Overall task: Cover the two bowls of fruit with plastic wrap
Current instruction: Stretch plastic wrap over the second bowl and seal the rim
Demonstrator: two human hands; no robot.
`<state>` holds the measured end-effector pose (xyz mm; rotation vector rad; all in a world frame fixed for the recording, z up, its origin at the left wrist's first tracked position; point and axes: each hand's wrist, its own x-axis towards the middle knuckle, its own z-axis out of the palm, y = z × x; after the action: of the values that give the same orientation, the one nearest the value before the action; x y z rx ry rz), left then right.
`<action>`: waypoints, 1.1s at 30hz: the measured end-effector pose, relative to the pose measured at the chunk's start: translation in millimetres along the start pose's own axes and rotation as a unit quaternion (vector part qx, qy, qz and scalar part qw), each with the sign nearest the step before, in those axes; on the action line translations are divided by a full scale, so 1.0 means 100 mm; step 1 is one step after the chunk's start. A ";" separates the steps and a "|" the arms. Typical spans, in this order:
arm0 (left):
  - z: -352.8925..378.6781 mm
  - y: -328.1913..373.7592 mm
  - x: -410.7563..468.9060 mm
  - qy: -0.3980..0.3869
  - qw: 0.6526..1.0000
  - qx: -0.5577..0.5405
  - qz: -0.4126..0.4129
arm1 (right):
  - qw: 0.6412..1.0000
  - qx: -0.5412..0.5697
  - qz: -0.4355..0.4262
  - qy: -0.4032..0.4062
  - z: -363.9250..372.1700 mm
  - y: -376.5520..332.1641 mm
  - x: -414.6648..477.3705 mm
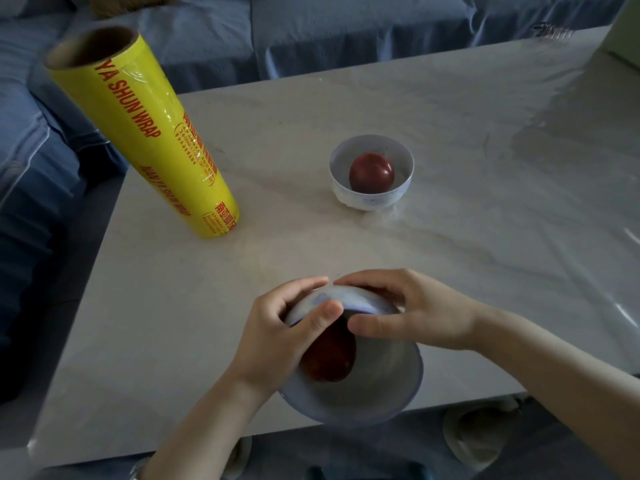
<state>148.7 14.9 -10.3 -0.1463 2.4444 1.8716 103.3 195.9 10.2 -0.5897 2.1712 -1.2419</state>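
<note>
A white bowl [377,393] with a dark red fruit [329,358] sits near the table's front edge, tilted toward me. My left hand [277,327] and my right hand [415,310] both grip its far rim, fingers pressing on thin film there. A second white bowl [370,199] holding a red fruit [371,172] stands in the middle of the table, with film bunched at its foot. The yellow roll of plastic wrap [145,133] stands upright at the left. A loose sheet of plastic wrap [568,161] lies spread over the table's right side.
The pale marble table [173,323] has its front edge close to me. A blue sofa [311,29] runs behind and to the left. A pale box corner [623,39] shows at the far right. Slippers [478,434] lie on the floor below.
</note>
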 end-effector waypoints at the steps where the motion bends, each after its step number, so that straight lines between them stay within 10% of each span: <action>1: 0.00 -0.01 0.00 0.002 1.000 -0.003 -0.003 | 1.000 0.014 0.008 -0.018 -0.01 0.02 0.03; 12: 0.07 -0.01 0.12 0.068 0.976 -0.188 -0.090 | 0.961 0.262 0.047 0.079 -0.06 0.31 -0.05; 19: -0.07 0.10 0.24 -0.129 0.986 -0.045 -0.097 | 0.969 0.225 0.048 0.088 -0.04 0.27 -0.05; 33: 0.01 0.07 0.04 -0.009 0.998 -0.047 -0.031 | 0.981 0.116 0.151 0.029 -0.34 -0.04 0.14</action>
<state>144.2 17.0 -4.3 -0.2064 2.3139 1.9529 71.0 206.6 24.1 -0.1244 2.0288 -1.3297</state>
